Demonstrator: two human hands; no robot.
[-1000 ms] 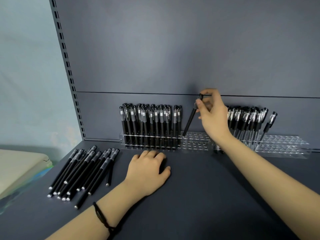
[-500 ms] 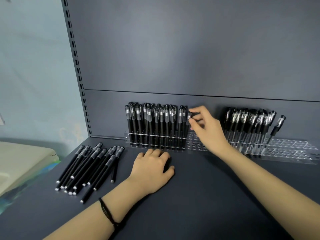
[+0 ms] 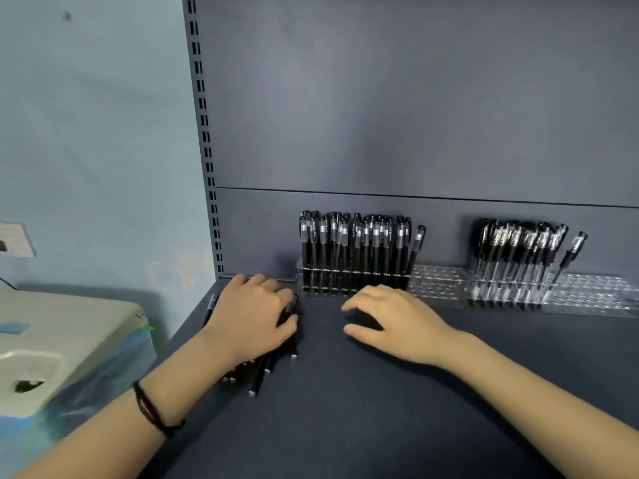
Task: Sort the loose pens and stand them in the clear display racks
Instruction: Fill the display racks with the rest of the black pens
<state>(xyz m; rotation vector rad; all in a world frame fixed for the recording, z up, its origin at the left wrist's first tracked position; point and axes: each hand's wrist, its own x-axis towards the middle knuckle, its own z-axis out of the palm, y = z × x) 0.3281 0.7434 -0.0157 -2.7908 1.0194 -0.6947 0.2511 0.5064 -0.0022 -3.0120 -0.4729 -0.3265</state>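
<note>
Several loose black pens (image 3: 262, 369) lie in a pile on the dark shelf (image 3: 345, 409), left of centre. My left hand (image 3: 254, 316) lies over the pile, fingers curled down and thumb against the pens, hiding most of them. My right hand (image 3: 394, 323) is empty and rests loosely curled on the shelf in front of the left clear rack (image 3: 437, 285). That rack holds a dense block of upright black pens (image 3: 352, 250), and one pen (image 3: 416, 248) leans at its right end. The right clear rack (image 3: 598, 293) holds more pens (image 3: 515, 252).
A slotted metal upright (image 3: 204, 133) and the grey back panel (image 3: 415, 98) close off the shelf behind. A beige plastic object (image 3: 52, 340) sits lower, left of the shelf edge. A wall socket (image 3: 14, 240) is at far left.
My right hand let go of the pen, now leaning in the left rack, and came down to the shelf. My left hand moved left onto the loose pile. The view shifted left.
</note>
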